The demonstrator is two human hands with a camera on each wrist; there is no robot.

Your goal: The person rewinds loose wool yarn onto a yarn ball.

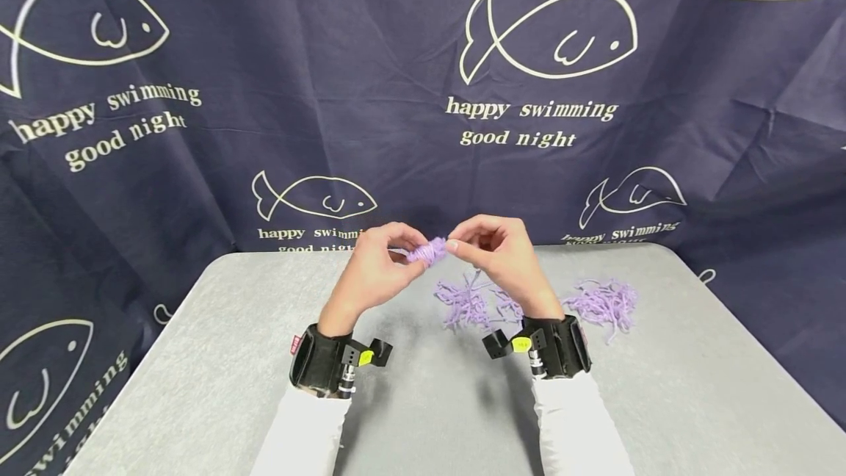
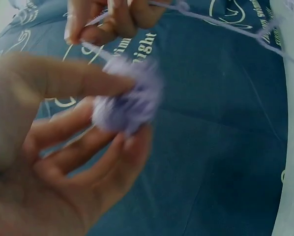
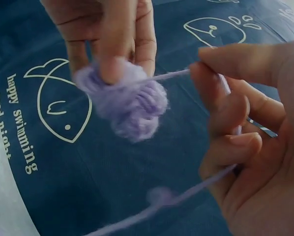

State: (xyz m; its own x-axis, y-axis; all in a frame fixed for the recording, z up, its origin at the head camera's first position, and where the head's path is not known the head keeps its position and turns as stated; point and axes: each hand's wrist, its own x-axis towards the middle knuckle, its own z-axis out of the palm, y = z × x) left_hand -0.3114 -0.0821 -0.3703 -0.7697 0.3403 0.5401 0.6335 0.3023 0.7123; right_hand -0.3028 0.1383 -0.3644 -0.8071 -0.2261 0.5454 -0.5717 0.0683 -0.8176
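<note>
Left hand (image 1: pixel 373 270) pinched small purple yarn ball (image 1: pixel 428 250) between thumb and fingers (image 3: pixel 118 46), steadying it. Right hand (image 1: pixel 502 255) fingers (image 3: pixel 225 105) curled round taut strand (image 3: pixel 169 75) just beside ball, likely for winding. Loose yarn pile (image 1: pixel 604 303) lay on surface (image 1: pixel 694 388) beyond right wrist.

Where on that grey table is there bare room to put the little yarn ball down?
The table is bare left of the left hand, and along the near edge between the sleeves. It is crowded behind the right hand, where loose yarn piles lie.
</note>
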